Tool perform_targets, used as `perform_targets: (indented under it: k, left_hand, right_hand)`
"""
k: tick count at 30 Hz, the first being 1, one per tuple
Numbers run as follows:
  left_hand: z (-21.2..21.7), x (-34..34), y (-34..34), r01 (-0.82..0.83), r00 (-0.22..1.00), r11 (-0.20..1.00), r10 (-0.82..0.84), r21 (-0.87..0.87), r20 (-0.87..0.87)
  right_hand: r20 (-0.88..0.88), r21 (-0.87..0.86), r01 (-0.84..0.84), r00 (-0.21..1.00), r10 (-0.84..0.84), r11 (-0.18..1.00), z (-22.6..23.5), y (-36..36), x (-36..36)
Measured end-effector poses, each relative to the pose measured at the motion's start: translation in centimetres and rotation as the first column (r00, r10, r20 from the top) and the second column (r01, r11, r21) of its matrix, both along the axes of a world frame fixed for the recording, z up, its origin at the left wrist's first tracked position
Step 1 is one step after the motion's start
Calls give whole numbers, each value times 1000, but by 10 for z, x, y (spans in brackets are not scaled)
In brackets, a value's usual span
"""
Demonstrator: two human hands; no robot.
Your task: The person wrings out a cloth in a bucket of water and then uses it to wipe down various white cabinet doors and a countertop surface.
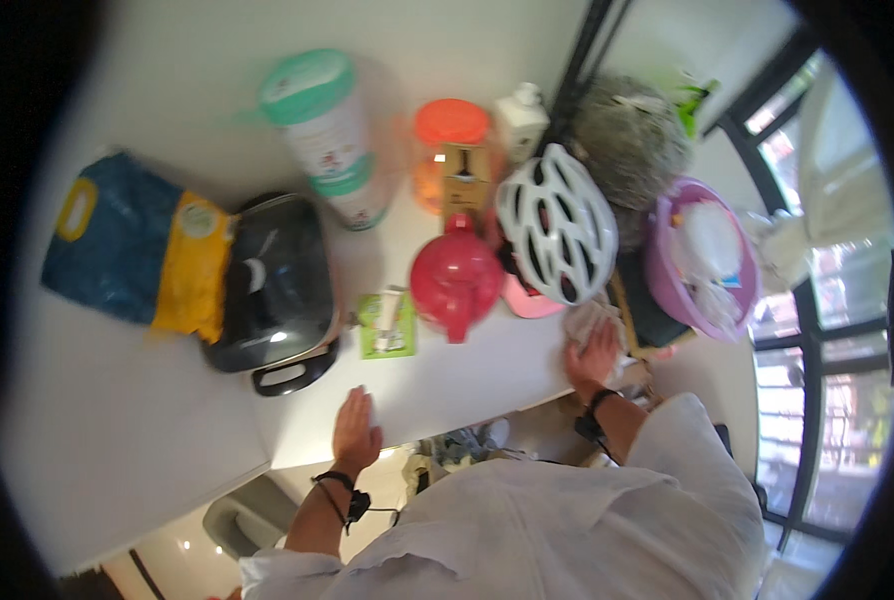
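My left hand (pixel 355 432) is open at the front edge of the white table (pixel 497 385), its fingers straight and held close together, with nothing in it. Farther right, my right hand (pixel 594 358) holds a pale pinkish cloth (pixel 592 320) down against the tabletop, fingers over it. Just beyond the cloth lies a white bicycle helmet (pixel 557 225), partly over a pink item (pixel 532 302). A red pitcher (pixel 457 280) stands left of the helmet. Between the pitcher and an electric pan lies a green packet (pixel 387 340) with a small white tube (pixel 389 310) on it.
The dark lidded electric pan (pixel 282 290) sits left, beside a blue-and-yellow bag (pixel 137 250). Behind are green-lidded canisters (pixel 322 130), an orange-lidded jar (pixel 452 125), a cardboard box (pixel 465 180) and a white pump bottle (pixel 520 120). A purple basket (pixel 667 290) stands right; a grey stool (pixel 247 515) is below.
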State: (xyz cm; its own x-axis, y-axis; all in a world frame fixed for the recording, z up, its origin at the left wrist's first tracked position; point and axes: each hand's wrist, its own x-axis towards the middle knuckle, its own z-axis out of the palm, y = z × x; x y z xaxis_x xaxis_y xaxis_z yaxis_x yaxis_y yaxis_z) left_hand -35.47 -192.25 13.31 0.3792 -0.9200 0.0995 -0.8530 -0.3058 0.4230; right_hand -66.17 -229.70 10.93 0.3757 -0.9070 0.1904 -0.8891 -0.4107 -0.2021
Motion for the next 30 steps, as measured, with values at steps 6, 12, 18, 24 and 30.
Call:
perform_targets:
  k: [6,12,18,24,30]
  left_hand:
    - [12,2,0,-5,1000,999,6,39,-30]
    - [14,-1,6,-24,1000,999,24,-23,-14]
    - [5,-1,11,-22,1000,999,22,-35,7]
    - [2,1,12,-30,998,996,25,-83,-62]
    - [-14,5,13,9,995,965,-34,-262,-91]
  right_hand:
    - [-54,32,12,998,-11,999,-2,2,4]
    - [-197,115,46,980,-22,992,16,5,10]
    - [-195,22,-54,979,57,998,-1,4,4]
    - [-163,165,-258,945,284,952,1,92,45]
    - [-135,199,-477,852,506,856,5,202,122]
